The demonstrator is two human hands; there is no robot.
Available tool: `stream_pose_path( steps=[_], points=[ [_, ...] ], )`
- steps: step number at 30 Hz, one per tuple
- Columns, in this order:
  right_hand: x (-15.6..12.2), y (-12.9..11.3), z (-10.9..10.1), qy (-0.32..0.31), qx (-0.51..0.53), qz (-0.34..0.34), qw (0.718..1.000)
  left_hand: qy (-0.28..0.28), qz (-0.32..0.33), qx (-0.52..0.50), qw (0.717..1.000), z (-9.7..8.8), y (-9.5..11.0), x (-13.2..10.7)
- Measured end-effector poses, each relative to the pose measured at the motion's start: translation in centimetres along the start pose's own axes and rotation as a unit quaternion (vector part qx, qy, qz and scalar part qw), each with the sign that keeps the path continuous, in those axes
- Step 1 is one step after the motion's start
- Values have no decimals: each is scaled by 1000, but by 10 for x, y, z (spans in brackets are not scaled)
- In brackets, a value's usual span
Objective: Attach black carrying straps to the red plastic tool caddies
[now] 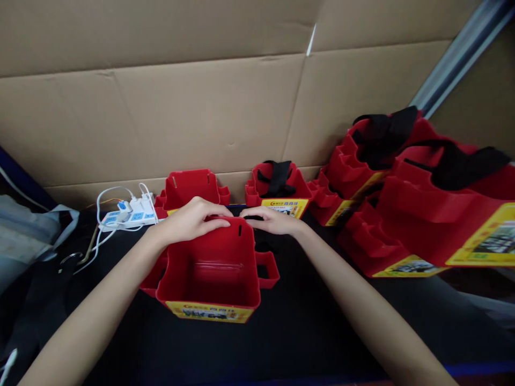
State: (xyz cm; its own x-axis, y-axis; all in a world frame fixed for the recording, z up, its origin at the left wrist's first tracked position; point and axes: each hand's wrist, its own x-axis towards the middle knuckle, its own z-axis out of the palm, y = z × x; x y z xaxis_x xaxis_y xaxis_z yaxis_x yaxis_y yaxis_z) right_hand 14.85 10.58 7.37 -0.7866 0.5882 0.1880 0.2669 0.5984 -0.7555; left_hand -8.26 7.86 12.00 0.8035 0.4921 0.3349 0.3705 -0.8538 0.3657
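Observation:
A red plastic box (213,279) with side loops and a yellow printed label (209,312) stands in front of me, its open top toward me. My left hand (197,217) grips its far rim, the thumb inside and the fingers over the back. Beside the far right corner of that rim is my right hand (271,220), its fingers curled and the tips meeting behind the wall. What those fingertips hold, if anything, is hidden. A narrow slot (240,230) shows in the far wall between the hands.
Behind stand another red box (191,185) and a red box with a black strap (277,179). Stacked red boxes (422,198) with black straps fill the right side. At left lie a white power strip (129,217) with cables and a metal ring (70,258). Cardboard (201,118) walls the back.

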Motion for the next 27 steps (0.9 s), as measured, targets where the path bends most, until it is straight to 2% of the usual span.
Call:
stream_pose_path(
  steps=[6,11,19,27],
  points=[
    [9,6,-1,-56,10,-21,998,11,16,5,1000,1,-1,1],
    [14,11,3,-55,5,-37,998,11,12,8,1000,1,1,1],
    [12,5,-2,-47,-6,-58,997,29,7,21,999,2,3,0],
    [12,17,3,-61,23,7,998,31,13,40,999,3,1,0]
  ],
)
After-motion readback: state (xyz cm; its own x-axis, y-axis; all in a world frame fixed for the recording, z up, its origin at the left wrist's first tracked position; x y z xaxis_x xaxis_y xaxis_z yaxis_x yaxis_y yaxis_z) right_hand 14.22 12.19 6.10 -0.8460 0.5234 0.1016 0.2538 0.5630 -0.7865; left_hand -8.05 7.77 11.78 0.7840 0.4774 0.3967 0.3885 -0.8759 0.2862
